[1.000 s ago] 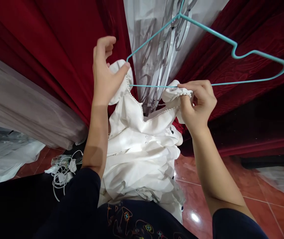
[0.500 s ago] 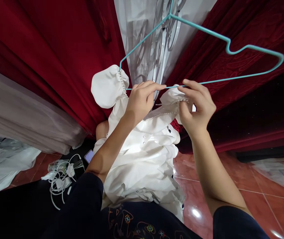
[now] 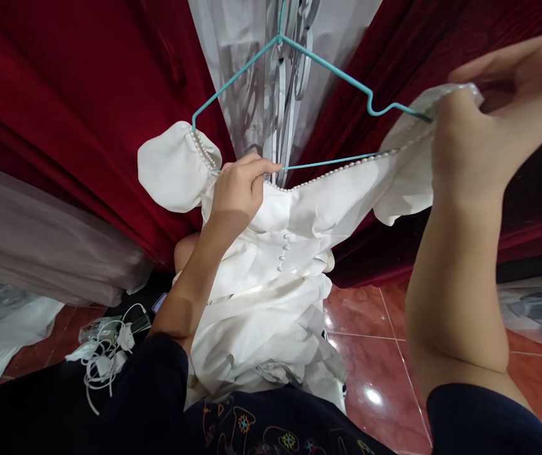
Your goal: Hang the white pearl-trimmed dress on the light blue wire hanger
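A white dress (image 3: 271, 272) with pearl trim along its neckline and small buttons down the front spreads over my lap. The teal wire hanger (image 3: 327, 63) runs through its shoulders. One puffed sleeve (image 3: 169, 167) hangs on the hanger's left end. My left hand (image 3: 242, 189) is closed around the hanger's lower bar and the dress neckline near that sleeve. At the upper right, my right hand (image 3: 503, 107) pinches the pearl-edged top of the other sleeve (image 3: 408, 170), which covers the hanger's right end. Motion blurs that hand somewhat.
Dark red curtains (image 3: 85, 95) hang on both sides, with white fabric and white metalwork (image 3: 284, 95) between them. White cables and chargers (image 3: 104, 360) lie at lower left beside a phone (image 3: 159, 303). Red tiles (image 3: 370, 354) cover the floor.
My right hand has moved right and up, pulling the second sleeve over the hanger's right end and stretching the neckline. The hanger and my left hand have shifted left in view.
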The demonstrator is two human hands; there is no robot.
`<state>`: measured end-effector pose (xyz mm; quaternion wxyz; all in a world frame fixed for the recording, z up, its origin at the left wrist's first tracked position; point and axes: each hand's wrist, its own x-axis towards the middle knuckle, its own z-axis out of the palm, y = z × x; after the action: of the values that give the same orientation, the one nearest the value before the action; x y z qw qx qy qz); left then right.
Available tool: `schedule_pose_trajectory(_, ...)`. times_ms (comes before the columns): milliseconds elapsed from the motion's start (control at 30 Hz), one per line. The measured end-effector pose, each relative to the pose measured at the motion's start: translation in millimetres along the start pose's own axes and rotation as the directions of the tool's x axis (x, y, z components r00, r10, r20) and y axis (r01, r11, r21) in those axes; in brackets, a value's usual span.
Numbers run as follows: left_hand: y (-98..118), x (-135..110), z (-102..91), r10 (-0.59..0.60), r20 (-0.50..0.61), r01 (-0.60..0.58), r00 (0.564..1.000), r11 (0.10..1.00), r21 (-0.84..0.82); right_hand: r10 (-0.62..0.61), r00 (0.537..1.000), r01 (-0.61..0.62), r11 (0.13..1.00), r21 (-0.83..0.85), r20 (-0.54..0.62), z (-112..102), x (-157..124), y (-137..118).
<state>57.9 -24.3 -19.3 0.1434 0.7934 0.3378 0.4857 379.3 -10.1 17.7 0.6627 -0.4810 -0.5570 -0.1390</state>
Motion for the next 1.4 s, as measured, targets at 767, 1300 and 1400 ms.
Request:
schedule_pose_trajectory(767,-8,-10,-14.0,0.304,-0.332,-0.252,0.893,0.949,0.19,-0.283,0.906,0.251,0.958,0.139,0.315,59,-124,-80)
schedule_pose_trajectory(1300,-112,3,-143.7,-0.107,-0.676,0.076,0.729,0.994,-0.075,-0.179,0.948,0.138,0.976,0.166,0.263,69,-120,-80)
schedule_pose_trajectory(1400,-113,-27,-143.3,-0.287,-0.555,0.22,0.78,0.958,-0.186,-0.174,0.956,0.133,0.975,0.179,0.238,70,-122,-82)
